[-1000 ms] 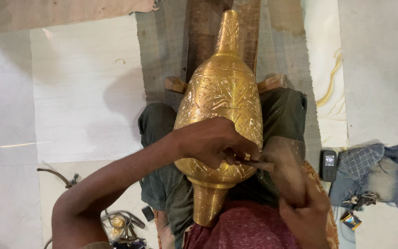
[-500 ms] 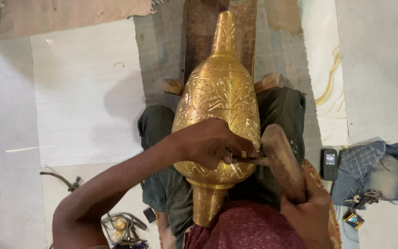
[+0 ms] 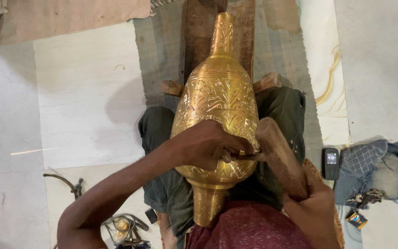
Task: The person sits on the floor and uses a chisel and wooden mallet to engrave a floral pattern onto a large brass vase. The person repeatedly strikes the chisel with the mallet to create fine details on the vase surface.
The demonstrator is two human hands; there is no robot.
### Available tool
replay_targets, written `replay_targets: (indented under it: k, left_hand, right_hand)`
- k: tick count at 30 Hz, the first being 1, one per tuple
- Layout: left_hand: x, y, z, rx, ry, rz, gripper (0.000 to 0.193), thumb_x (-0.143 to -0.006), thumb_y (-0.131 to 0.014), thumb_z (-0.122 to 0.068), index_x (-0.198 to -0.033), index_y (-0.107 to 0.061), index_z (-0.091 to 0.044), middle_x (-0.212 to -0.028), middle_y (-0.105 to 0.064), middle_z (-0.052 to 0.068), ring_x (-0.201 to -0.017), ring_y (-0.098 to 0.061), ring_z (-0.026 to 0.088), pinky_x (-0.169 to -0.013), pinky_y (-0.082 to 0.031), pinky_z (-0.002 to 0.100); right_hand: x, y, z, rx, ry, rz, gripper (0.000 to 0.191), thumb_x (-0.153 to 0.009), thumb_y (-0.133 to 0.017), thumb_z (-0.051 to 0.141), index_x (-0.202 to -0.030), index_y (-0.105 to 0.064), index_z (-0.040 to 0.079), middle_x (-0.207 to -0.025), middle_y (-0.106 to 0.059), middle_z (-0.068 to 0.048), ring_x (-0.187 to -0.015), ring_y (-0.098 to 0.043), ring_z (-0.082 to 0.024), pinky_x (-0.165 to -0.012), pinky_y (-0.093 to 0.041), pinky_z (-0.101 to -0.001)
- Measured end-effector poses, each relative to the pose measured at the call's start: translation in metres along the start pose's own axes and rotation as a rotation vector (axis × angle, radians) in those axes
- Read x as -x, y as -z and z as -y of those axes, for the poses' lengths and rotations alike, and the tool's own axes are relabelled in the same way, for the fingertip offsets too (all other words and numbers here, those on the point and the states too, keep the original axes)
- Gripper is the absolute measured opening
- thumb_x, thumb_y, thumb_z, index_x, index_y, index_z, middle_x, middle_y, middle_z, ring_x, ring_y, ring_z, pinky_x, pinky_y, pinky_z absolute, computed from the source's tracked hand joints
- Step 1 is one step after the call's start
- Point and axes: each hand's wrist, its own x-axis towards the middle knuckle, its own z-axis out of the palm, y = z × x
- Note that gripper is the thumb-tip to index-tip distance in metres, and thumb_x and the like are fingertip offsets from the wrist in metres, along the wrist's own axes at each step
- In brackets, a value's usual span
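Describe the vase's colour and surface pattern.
The vase is shiny gold with engraved leafy, floral scrollwork; head view shows it.

gold vase (image 3: 219, 101) with engraved leaf pattern; brown wooden mallet (image 3: 279, 154); black phone (image 3: 331, 163).

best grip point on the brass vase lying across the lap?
Probably the narrow neck of the engraved golden brass vase: slim and bare, pointing away from the person, so come from the far end. The wide belly is too broad, and the left hand and the wooden mallet in the right hand crowd it.
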Motion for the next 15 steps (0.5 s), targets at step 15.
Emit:
replay_targets:
  k: [15]
  left_hand:
    - [0.030, -0.060, -0.041, 0.126, 0.342, -0.917, 0.021, -0.087, -0.062, 0.018, -0.101, -0.069, 0.005, -0.106, -0.076, 0.015, -0.085, -0.080, 0.018, -0.068, -0.061, 0.025]
  right_hand:
    - [-0.040, -0.016, -0.009, -0.141, 0.083, 0.096, 0.040, -0.072, -0.087, 0.017, -0.106, -0.073, 0.003, -0.082, -0.076, -0.008, -0.071, -0.069, -0.014, -0.063, -0.055, -0.0297]
